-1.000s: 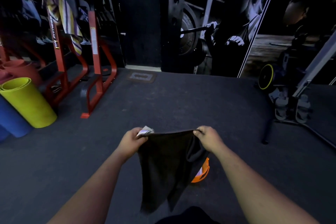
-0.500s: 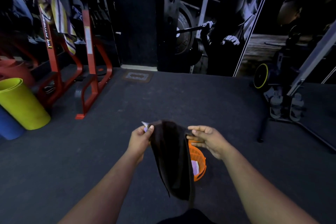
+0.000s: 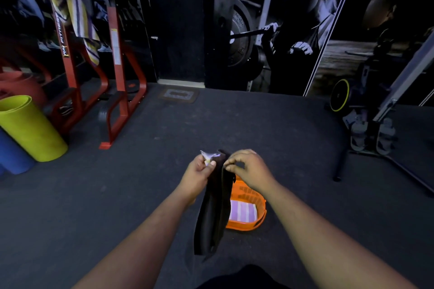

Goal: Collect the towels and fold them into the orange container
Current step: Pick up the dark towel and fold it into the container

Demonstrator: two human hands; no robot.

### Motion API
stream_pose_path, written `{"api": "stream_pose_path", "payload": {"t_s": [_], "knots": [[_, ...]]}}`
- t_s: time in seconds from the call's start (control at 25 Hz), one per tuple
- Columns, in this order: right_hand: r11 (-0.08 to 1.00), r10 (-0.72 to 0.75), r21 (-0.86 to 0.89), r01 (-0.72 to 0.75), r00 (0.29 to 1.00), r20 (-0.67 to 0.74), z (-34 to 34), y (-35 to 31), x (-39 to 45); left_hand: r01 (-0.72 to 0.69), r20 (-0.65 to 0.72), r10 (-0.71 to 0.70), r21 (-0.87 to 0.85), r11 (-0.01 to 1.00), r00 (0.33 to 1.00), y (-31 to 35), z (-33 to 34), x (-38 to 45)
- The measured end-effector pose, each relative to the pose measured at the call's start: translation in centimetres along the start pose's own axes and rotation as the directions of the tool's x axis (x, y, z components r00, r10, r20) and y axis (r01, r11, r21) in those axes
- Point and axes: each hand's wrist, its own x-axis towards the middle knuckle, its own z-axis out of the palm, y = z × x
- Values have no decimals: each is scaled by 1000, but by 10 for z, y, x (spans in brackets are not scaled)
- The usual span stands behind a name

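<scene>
Both hands pinch the top edge of a dark towel (image 3: pixel 216 204) hanging between them: the left hand (image 3: pixel 198 175) also holds a pale tag, and the right hand (image 3: pixel 249 169) curls its fingertips on the cloth. Just below the right hand, an orange basket (image 3: pixel 254 222) sits on the floor with a striped towel (image 3: pixel 242 211) inside. Far left of the hands stands a yellow rolled mat (image 3: pixel 28 128).

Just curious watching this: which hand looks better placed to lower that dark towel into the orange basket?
Probably the right hand: it pinches the dark towel directly above the orange basket; the left hand sits beside it.

Black towel (image 3: pixel 215 209). Orange container (image 3: pixel 252 210), slotted wall. Folded towel (image 3: pixel 242 212) inside: purple-white stripes. Floor (image 3: pixel 164 148) dark grey. Rack (image 3: pixel 115 58) red. Hanging towel (image 3: pixel 81 19), upper left: yellow, purple, white stripes. Rolled mats: yellow-green (image 3: pixel 30 126), blue (image 3: pixel 11 155).
</scene>
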Motion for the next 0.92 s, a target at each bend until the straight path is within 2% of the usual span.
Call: {"api": "stream_pose_path", "payload": {"t_s": [0.12, 0.24, 0.44, 0.6, 0.72, 0.84, 0.92], "knots": [[982, 169, 86, -169, 986, 11, 5, -5, 5, 9, 35, -8, -5, 1000, 999, 1, 5, -2], [969, 247, 14, -247, 968, -45, 9, -6, 10, 32, 35, -32, 7, 999, 999, 2, 6, -2], [920, 292, -244, -306, 952, -90, 5, -12, 16, 43, 70, -41, -19, 999, 997, -3, 1, 0], [935, 265, -228, -270, 963, -51, 1, -8, 16, 28, 73, -27, -7, 1000, 997, 5, 3, 1], [887, 201, -439, -143, 975, 89, -3, 6, 9, 7, -49, -7, 5, 1000, 999, 5, 0, 8], [744, 291, -667, -37, 917, 274, -15, 32, -10, 2, -265, 11, 49, 999, 964, 7, -17, 18], [669, 357, -740, -68, 903, 239, -24, 49, -22, 32, -366, 33, 168, 985, 930, 5, -31, 25]]}}
